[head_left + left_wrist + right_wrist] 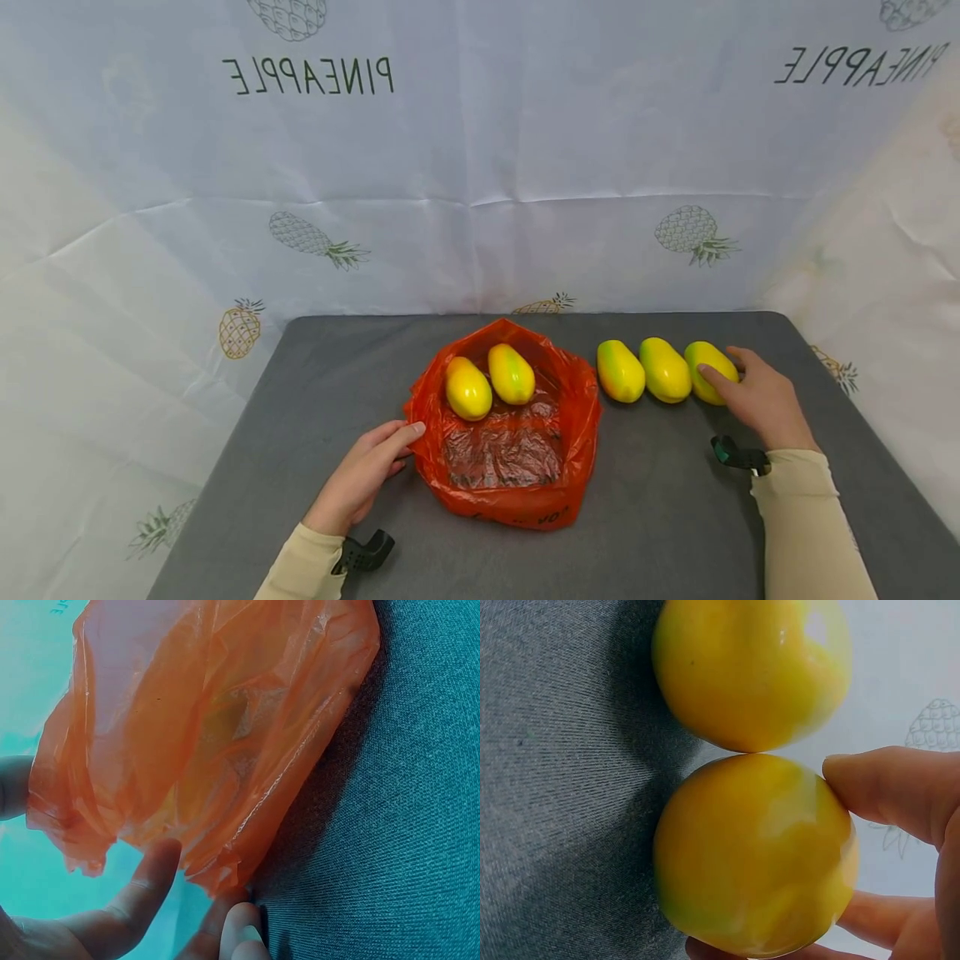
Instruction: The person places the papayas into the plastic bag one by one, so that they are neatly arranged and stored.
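I read left hand (369, 462) pinching red bag (510, 502) at left edge; right hand (768, 402) gripping yellow fruit (754, 855), rightmost of 3 beside bag. I advise: lift clear of adjacent fruit (665, 371), hold bag wide.

Grey table (660, 500); red bag (517, 504) on it; three yellow fruits (665, 371) beside.

Three fruits (665, 370) beside bag (510, 505), contact unclear

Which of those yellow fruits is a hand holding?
The rightmost fruit in the row beside the red bag: the right hand grips it, while the other four lie untouched.
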A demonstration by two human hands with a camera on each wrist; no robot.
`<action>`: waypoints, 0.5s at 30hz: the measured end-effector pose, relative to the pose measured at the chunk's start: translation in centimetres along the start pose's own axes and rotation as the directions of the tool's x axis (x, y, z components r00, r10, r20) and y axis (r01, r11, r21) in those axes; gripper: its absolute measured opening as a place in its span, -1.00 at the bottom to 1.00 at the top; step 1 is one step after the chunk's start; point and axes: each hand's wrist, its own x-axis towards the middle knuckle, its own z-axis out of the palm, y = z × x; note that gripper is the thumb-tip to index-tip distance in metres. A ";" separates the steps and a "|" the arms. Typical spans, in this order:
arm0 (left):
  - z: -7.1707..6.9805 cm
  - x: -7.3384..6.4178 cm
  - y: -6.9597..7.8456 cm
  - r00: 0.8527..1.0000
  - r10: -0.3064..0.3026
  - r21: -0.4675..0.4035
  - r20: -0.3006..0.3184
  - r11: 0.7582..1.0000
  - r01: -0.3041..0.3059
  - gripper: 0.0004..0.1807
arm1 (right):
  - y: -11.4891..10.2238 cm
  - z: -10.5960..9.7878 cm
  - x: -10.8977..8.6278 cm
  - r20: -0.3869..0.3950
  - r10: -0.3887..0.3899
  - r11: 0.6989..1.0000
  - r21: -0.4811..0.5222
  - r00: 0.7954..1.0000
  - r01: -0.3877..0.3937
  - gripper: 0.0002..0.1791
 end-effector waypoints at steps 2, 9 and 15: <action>0.0 0.0 0.0 1.000 -0.002 -0.002 -0.002 1.000 0.002 -0.19 | 0.0 0.0 0.1 0.006 -0.005 1.000 -0.003 1.000 0.005 0.08; 0.0 -0.1 0.0 1.000 -0.001 -0.010 -0.004 1.000 0.001 -0.19 | 0.1 -0.2 0.3 0.028 -0.008 1.000 -0.015 1.000 0.009 0.07; 0.1 -0.1 0.0 1.000 0.002 -0.013 0.000 1.000 -0.002 -0.19 | 0.1 -0.2 0.2 0.017 -0.001 1.000 -0.013 1.000 0.001 0.07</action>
